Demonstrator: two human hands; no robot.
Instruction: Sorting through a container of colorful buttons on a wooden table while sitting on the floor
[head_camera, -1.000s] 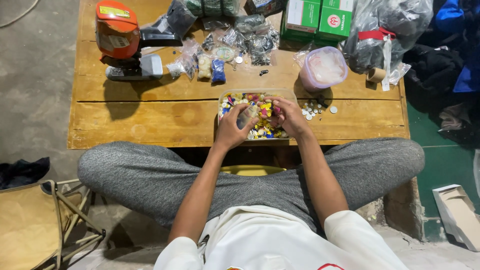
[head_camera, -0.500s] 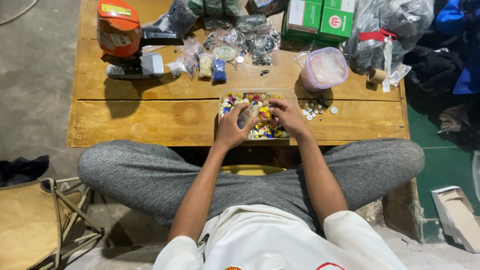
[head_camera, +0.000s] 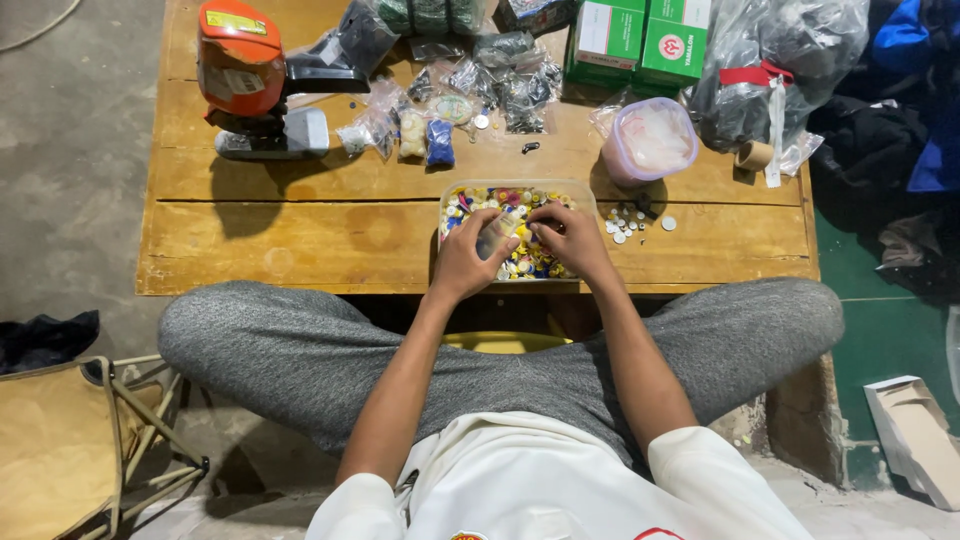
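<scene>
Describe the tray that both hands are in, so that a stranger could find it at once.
On the wooden table, look at the near edge in the middle, just in front of the person's knees. There lies a clear tray, with the left hand and right hand in it. Only it holds many small pieces of mixed colours.

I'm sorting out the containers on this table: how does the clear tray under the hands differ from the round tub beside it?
The clear tray is rectangular, open and full of many-coloured small pieces; the round tub looks lidded, with a purple rim and pale contents. Both hands, left and right, are in the tray, while the tub stands untouched. Both are see-through plastic.
</scene>
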